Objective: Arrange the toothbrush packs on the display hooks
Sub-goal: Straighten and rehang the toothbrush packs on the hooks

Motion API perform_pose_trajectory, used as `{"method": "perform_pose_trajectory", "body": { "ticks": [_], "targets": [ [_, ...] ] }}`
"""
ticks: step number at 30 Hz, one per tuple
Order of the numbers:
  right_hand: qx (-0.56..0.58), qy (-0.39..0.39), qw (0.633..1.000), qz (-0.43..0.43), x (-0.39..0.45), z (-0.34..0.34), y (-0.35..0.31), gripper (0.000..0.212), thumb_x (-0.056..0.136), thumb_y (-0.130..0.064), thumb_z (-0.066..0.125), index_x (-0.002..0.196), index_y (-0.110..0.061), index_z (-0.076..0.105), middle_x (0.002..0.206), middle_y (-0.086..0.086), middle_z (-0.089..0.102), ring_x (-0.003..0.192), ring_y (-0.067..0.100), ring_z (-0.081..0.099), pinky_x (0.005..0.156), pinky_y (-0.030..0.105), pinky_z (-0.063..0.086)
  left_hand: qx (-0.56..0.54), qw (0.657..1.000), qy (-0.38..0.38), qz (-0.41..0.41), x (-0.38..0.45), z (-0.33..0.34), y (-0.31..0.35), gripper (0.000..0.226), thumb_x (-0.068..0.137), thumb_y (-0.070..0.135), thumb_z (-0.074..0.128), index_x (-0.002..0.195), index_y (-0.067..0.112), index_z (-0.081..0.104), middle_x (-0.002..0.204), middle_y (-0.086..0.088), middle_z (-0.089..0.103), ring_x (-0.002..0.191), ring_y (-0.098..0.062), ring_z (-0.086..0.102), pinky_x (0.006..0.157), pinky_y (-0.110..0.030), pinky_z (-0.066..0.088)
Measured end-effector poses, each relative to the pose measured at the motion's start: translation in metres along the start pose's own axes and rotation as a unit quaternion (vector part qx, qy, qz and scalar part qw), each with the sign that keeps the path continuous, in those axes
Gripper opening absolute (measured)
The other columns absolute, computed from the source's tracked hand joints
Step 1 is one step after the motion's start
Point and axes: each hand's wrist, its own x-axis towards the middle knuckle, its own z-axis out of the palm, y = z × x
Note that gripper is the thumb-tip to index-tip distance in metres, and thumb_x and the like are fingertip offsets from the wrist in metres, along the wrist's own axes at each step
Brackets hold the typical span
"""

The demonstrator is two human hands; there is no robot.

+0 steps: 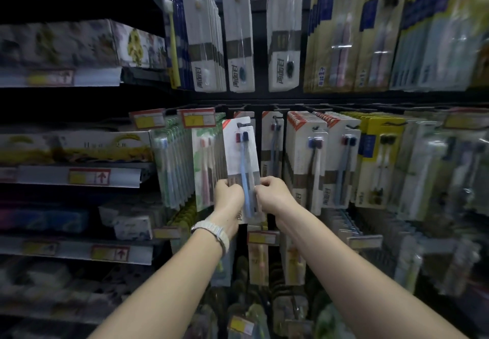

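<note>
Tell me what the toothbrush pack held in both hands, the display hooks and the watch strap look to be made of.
Toothbrush pack: matte white card backing, likely paperboard, with what looks like a glossy clear plastic blister over the blue brush. The left hand and right hand grip its lower part.
Display hooks: thin dark rods, probably painted metal wire.
Watch strap: pale, ridged, possibly plastic or resin; blur leaves it open.

Both hands are up at the middle row of hooks, holding one toothbrush pack by its lower end. The left hand grips the left edge and has a pale watch on the wrist; the right hand pinches the right edge. The pack is white with a blue brush, tilted a bit, its top right by a hook. More packs hang just right of it, and yellow price tags sit up left.
</note>
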Motion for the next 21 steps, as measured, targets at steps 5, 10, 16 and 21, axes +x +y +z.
{"method": "perform_pose_trajectory", "body": {
  "ticks": [5, 10, 16, 21],
  "targets": [
    [0.001, -0.007, 1.000, -0.027, -0.039, -0.010, -0.003, 0.018, 0.093, -0.011, 0.055, 0.108, -0.012, 0.065, 0.093, 0.003, 0.067, 0.075, 0.017, 0.058, 0.066, 0.030, 0.048, -0.003, 1.000, 0.003, 0.016, -0.034, -0.008, 0.000, 0.029, 0.095, 0.007, 0.034, 0.111, 0.019, 0.054, 0.105, -0.013, 0.065, 0.098, -0.033, 0.065, 0.090, -0.053, 0.057],
    [0.008, 0.011, 0.999, -0.051, -0.070, -0.022, -0.002, 0.014, 0.097, -0.012, 0.051, 0.092, -0.019, 0.062, 0.084, 0.001, 0.064, 0.068, 0.015, 0.053, 0.065, 0.030, 0.045, 0.010, 0.999, -0.005, 0.037, -0.068, -0.013, 0.004, 0.029, 0.097, 0.007, 0.036, 0.117, 0.018, 0.054, 0.102, -0.010, 0.064, 0.094, -0.030, 0.064, 0.091, -0.051, 0.056],
    [-0.018, 0.089, 0.990, -0.104, -0.092, -0.054, 0.013, 0.025, 0.093, -0.023, 0.063, 0.115, -0.027, 0.050, 0.104, -0.007, 0.061, 0.094, 0.013, 0.062, 0.076, 0.029, 0.051, 0.004, 0.997, -0.042, 0.058, -0.093, 0.008, 0.005, 0.023, 0.099, 0.012, 0.046, 0.115, 0.021, 0.059, 0.109, -0.009, 0.069, 0.097, -0.028, 0.068, 0.090, -0.053, 0.058],
    [-0.040, 0.193, 0.971, -0.132, -0.092, -0.106, 0.037, 0.041, 0.093, -0.023, 0.062, 0.129, -0.029, 0.045, 0.102, -0.003, 0.064, 0.091, 0.017, 0.063, 0.079, 0.038, 0.054, -0.020, 0.993, -0.082, 0.084, -0.105, 0.057, -0.001, 0.019, 0.102, 0.017, 0.053, 0.092, 0.028, 0.064, 0.092, 0.000, 0.072, 0.080, -0.017, 0.068, 0.066, -0.030, 0.056]
  ]
}}
